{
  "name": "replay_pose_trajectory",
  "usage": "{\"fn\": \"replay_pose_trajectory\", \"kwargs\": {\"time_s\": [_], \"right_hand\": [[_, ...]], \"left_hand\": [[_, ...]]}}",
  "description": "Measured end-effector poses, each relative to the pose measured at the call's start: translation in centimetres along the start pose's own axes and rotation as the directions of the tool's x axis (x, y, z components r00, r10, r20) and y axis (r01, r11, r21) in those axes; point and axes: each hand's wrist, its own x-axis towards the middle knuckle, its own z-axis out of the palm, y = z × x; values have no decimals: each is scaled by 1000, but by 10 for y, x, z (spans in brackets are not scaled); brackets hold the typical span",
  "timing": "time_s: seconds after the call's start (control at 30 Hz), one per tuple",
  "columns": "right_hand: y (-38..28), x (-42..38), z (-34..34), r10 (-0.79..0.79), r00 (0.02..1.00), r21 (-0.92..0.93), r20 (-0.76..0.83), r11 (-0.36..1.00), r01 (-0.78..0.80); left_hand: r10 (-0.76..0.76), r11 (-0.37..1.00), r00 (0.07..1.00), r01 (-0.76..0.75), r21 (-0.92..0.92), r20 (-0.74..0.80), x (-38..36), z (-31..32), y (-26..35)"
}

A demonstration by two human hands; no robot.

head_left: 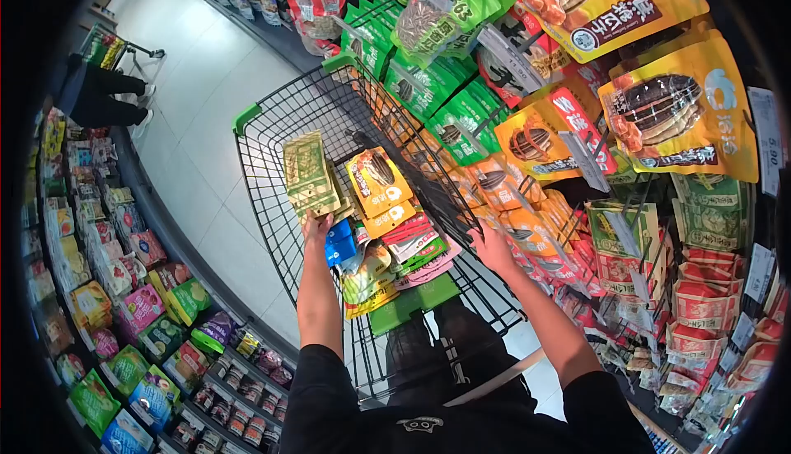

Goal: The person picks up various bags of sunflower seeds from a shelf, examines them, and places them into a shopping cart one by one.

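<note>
My left hand (pixel 315 230) is closed on the lower edge of a green-and-gold snack bag (pixel 306 170), with what looks like another such bag behind it. The bag is over the left part of a black wire shopping cart (pixel 276 182) with green corners. My right hand (pixel 492 248) is at the cart's right side, its fingers curled round the rim. In the cart lie a yellow sunflower seed bag (pixel 377 178), a blue packet (pixel 339 242), a yellow-and-green bag (pixel 371 279) and several stacked red, green and pink packets (pixel 420 248).
Hanging racks on the right hold yellow sunflower seed bags (pixel 671 108), green bags (pixel 461 120) and red packets (pixel 700 314). A low shelf of snack packets (pixel 136 314) curves along the left. Up the tiled aisle (pixel 198 83), a person in dark trousers (pixel 115 95) stands near another cart (pixel 107 49).
</note>
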Motion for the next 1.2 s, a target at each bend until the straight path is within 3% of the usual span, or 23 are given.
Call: {"fn": "replay_pose_trajectory", "kwargs": {"time_s": [0.07, 0.1, 0.17, 0.2, 0.23, 0.27, 0.3, 0.33, 0.37, 0.4, 0.43, 0.53, 0.57, 0.63, 0.7, 0.77, 0.83, 0.87, 0.9, 0.97, 1.03, 1.1, 1.2], "right_hand": [[5, -5, -11, 14, 1000, -23, -6, 1000, -15], [-19, 15, 17, -77, 996, 16, -44, 997, 77], [-3, 6, 14, -123, 991, -49, -57, 991, 121], [4, 0, 10, -115, 992, -24, -54, 993, 114], [4, 0, 11, -117, 991, 15, -61, 993, 118], [8, 0, 12, -116, 991, 54, -73, 991, 120], [18, 2, 19, -119, 987, -11, -104, 993, 119], [15, -1, 15, -144, 980, -28, -136, 989, 142], [10, -5, 13, -165, 972, -40, -170, 986, 160], [4, -8, 8, -160, 974, -35, -159, 987, 156], [0, -14, 2, -148, 977, -29, -153, 989, 146], [21, -11, 13, -205, 952, -3, -225, 978, 210], [21, -20, 7, -168, 962, -17, -217, 986, 168], [25, -50, -7, -185, 955, -18, -231, 982, 186], [46, -71, -3, -123, 987, 87, -108, 987, 132], [65, -94, -6, -129, 992, -36, 17, 991, 129], [64, -150, -40, -149, 984, -73, 101, 985, 157], [80, -166, -50, -338, 938, -35, 74, 939, 341], [91, -189, -63, -386, 920, 41, -73, 920, 390], [96, -247, -115, -423, 826, 159, -372, 848, 506], [99, -303, -173, -173, 847, 370, -502, 843, 391], [108, -339, -213, 12, 677, 409, -736, 804, 431], [116, -378, -278, 25, 218, 121, -976, 889, 442]], "left_hand": [[-65, 996, 996, 61, 66, 60, -13, -5, -25], [20, 998, 996, -25, 53, 92, -14, -6, 36], [-80, 985, 992, 64, 157, 97, -56, -9, 12], [13, 934, 996, 18, 356, -83, -94, 1, -10], [83, 905, 991, -120, 409, 107, -87, -24, -33], [126, 843, 983, -178, 507, 135, -108, -25, -45], [90, 667, 975, -210, 714, 203, -111, -43, -65], [85, 408, 901, -421, 810, 425, -138, -42, -78], [-153, 54, 880, -447, 893, 450, -124, -68, -104], [-283, 418, 765, -445, 792, 579, -107, -114, -148], [-20, 199, 877, -468, 861, 481, -213, -73, -141], [-119, -131, 764, -645, 753, 634, -258, -70, -161], [-173, -145, 836, -544, 826, 520, -274, -54, -154], [-231, 0, 775, -605, 796, 589, -272, -46, -146], [-325, 162, 814, -454, 876, 482, -279, -53, -149], [-357, 71, 844, -402, 913, 399, -333, -32, -147], [-401, -197, 746, -637, 745, 531, -427, 10, -145], [-378, -219, 734, -663, 716, 564, -406, -10, -165], [-356, -239, 722, -684, 689, 594, -383, -35, -184], [-310, -156, 721, -682, 715, 620, -445, -8, -179], [-293, -136, 771, -619, 773, 566, -476, 3, -177], [-246, -131, 768, -630, 765, 591, -485, 3, -187], [-276, -63, 815, -544, 837, 509, -547, 31, -191]]}}
